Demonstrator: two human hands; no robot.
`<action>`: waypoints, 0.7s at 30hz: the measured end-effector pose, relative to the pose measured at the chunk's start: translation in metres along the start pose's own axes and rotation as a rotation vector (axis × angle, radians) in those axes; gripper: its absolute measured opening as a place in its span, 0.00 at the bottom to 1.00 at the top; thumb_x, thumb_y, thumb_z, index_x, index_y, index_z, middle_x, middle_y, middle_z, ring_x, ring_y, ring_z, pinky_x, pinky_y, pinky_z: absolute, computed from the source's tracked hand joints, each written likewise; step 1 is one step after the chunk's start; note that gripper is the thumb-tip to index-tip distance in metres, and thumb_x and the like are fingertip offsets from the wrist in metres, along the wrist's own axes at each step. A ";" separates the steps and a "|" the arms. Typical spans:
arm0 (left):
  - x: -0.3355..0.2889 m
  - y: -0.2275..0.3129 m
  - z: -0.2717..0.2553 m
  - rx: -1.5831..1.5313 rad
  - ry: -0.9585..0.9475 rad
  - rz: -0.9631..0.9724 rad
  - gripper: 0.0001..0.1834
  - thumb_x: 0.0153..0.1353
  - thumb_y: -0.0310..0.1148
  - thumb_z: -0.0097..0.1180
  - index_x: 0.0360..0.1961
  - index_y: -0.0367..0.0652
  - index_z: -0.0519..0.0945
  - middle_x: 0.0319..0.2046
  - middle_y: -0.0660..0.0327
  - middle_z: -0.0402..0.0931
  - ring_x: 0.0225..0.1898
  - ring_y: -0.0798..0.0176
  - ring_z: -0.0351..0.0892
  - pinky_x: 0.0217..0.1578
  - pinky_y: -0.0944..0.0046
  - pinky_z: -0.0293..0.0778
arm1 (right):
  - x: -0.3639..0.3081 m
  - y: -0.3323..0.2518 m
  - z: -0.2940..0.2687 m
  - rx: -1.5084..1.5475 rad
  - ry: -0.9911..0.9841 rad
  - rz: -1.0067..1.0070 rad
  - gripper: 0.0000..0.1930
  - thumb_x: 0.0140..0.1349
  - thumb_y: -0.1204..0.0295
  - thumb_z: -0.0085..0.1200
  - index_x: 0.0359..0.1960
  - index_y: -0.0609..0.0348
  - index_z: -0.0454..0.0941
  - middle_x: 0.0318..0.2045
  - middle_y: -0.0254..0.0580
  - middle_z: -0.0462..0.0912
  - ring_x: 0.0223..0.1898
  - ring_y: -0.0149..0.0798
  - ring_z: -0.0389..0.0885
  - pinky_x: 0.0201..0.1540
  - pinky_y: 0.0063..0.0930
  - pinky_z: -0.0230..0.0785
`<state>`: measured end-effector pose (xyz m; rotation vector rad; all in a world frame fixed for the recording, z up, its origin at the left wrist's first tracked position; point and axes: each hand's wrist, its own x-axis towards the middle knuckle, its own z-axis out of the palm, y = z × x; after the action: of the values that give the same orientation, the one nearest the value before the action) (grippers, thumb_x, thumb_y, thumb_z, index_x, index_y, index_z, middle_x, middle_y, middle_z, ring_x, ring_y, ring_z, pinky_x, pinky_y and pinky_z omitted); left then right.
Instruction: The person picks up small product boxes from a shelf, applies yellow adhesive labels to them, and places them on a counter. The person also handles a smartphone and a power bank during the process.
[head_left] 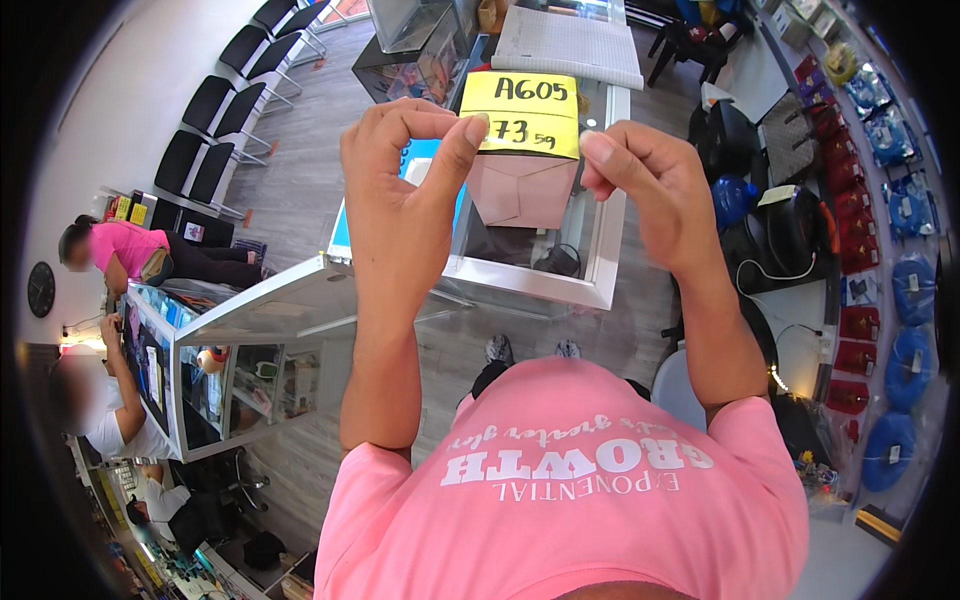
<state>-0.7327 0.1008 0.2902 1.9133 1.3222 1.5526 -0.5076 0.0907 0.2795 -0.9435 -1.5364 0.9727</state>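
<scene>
A yellow paper label (520, 100) with bold black handwriting spans the top and upper front of a small pale pink carton (520, 190). My left hand (410, 160) is closed, its thumb and index finger pinching the label's lower left corner. At the label's right edge is my right hand (645, 180), fingers curled and thumb bent over them. Whether anything is between those fingers is hidden. The carton appears above a glass-topped display counter (605, 265) with a white frame.
A ruled notebook (570, 45) lies open on the counter's far end, and a blue sheet (418, 160) is beside the carton. Black chairs (205, 105) line the left wall. People sit and stand behind another glass case (255, 375). Blue coils (908, 370) hang at right.
</scene>
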 end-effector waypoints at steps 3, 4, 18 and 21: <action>0.008 -0.006 -0.002 0.057 -0.042 -0.013 0.15 0.65 0.42 0.69 0.34 0.40 0.83 0.41 0.61 0.80 0.50 0.56 0.71 0.54 0.56 0.67 | 0.012 -0.001 0.000 -0.026 -0.004 0.099 0.21 0.73 0.59 0.57 0.26 0.63 0.81 0.23 0.31 0.79 0.26 0.22 0.72 0.30 0.22 0.64; 0.009 -0.008 -0.004 0.062 -0.065 -0.038 0.16 0.65 0.43 0.69 0.34 0.40 0.83 0.40 0.60 0.79 0.50 0.55 0.72 0.53 0.57 0.67 | 0.015 -0.002 0.000 -0.051 -0.014 0.132 0.21 0.72 0.58 0.57 0.25 0.63 0.81 0.22 0.30 0.79 0.26 0.22 0.72 0.30 0.22 0.64; 0.024 -0.010 -0.018 0.215 -0.300 -0.160 0.16 0.68 0.39 0.66 0.34 0.34 0.81 0.38 0.59 0.78 0.45 0.65 0.77 0.53 0.63 0.71 | 0.024 -0.012 0.003 -0.401 -0.081 0.224 0.22 0.67 0.58 0.56 0.21 0.64 0.80 0.14 0.38 0.71 0.19 0.30 0.67 0.24 0.33 0.59; 0.026 -0.013 -0.019 0.213 -0.324 -0.151 0.15 0.69 0.38 0.66 0.35 0.34 0.80 0.38 0.60 0.79 0.44 0.66 0.78 0.52 0.64 0.72 | 0.023 -0.015 0.004 -0.433 -0.081 0.192 0.22 0.68 0.59 0.55 0.22 0.65 0.79 0.14 0.41 0.71 0.18 0.33 0.67 0.24 0.35 0.60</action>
<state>-0.7558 0.1234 0.3022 2.0290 1.4900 1.0121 -0.5166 0.1063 0.3009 -1.3901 -1.7892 0.8320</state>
